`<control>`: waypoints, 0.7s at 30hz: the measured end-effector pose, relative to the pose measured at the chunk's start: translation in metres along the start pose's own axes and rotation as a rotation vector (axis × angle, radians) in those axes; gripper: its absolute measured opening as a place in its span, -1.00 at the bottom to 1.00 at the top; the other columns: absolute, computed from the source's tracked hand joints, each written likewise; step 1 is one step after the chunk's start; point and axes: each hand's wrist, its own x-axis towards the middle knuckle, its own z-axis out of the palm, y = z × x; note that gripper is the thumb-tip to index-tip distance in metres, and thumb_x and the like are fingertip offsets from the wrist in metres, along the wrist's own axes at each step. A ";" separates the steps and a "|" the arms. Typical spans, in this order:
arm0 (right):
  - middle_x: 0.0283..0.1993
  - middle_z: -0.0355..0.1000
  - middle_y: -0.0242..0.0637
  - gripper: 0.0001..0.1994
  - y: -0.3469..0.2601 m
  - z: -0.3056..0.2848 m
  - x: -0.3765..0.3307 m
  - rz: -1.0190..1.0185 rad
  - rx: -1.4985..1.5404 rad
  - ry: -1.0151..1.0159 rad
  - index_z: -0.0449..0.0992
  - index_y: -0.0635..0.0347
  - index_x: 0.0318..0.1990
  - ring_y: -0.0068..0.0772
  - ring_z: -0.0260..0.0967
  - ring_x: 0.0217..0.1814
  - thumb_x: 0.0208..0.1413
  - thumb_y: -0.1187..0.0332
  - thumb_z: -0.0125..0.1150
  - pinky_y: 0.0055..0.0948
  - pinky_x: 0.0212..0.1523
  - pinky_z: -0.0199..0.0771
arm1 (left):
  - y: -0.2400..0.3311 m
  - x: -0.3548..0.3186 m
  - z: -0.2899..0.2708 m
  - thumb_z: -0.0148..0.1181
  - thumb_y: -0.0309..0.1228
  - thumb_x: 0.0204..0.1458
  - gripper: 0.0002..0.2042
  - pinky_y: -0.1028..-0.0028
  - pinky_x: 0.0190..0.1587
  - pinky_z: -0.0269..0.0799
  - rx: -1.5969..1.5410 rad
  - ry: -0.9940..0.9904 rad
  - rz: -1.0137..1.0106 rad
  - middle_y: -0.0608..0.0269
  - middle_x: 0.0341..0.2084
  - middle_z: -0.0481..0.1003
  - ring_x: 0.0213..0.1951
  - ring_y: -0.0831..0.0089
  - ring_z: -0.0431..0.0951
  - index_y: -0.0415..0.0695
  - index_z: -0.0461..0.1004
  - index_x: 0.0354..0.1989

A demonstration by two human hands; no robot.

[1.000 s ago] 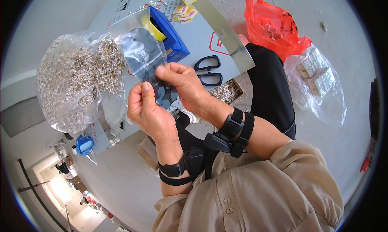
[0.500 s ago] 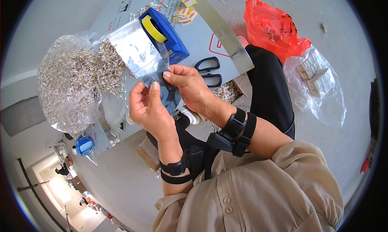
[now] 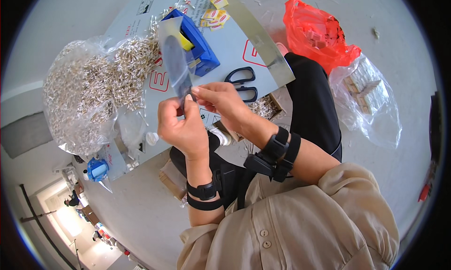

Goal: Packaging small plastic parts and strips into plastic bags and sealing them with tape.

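Note:
Over the near part of the table, my left hand and my right hand pinch the lower end of a clear plastic bag. It looks flat and stands up from my fingers, turned almost edge-on. Both thumbs lie close together on its edge, and my other fingers are curled behind. The bag's upper part covers some of a blue tape dispenser with a yellow roll. To the right of my right hand lie black-handled scissors, their blades hidden.
A big clear sack spills a heap of small thin metallic-looking pieces at left. Yellow-and-white packets lie at the back. Right, on the floor, are a red plastic bag and a clear bag of packs. A box of pieces stands below the table.
The clear plastic bag has swung from facing me to nearly edge-on, uncovering more of the heap and table. My left hand has shifted slightly right; both hands keep their pinch.

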 end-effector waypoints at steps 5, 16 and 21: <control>-0.38 0.44 -0.38 -0.87 -0.007 -0.016 -0.036 -0.223 0.082 0.066 0.47 0.29 -0.33 -0.63 0.32 -0.33 -0.04 0.44 0.20 -0.60 -0.33 0.28 | -0.004 -0.008 0.005 0.16 -0.62 -0.23 -0.88 0.31 -0.44 0.29 0.379 -0.060 0.677 0.20 -0.53 0.35 -0.46 0.22 0.38 -0.21 0.38 -0.48; -0.58 0.37 -0.40 -0.79 0.006 -0.031 -0.050 -0.277 0.059 0.380 0.38 0.19 -0.60 -0.66 0.24 -0.54 -0.03 0.43 0.28 -0.62 -0.50 0.22 | -0.015 -0.043 0.019 0.17 -0.54 -0.23 -0.77 0.27 -0.30 0.30 0.218 -0.274 0.622 0.12 -0.37 0.38 -0.36 0.17 0.38 -0.27 0.41 -0.32; -0.62 0.36 -0.39 -0.79 0.012 -0.034 -0.048 -0.294 0.041 0.419 0.38 0.18 -0.63 -0.62 0.24 -0.57 -0.06 0.48 0.29 -0.62 -0.51 0.21 | -0.022 -0.010 0.008 0.18 -0.54 -0.22 -0.71 0.33 -0.23 0.35 0.152 -0.163 0.294 0.14 -0.32 0.41 -0.34 0.26 0.42 -0.29 0.43 -0.24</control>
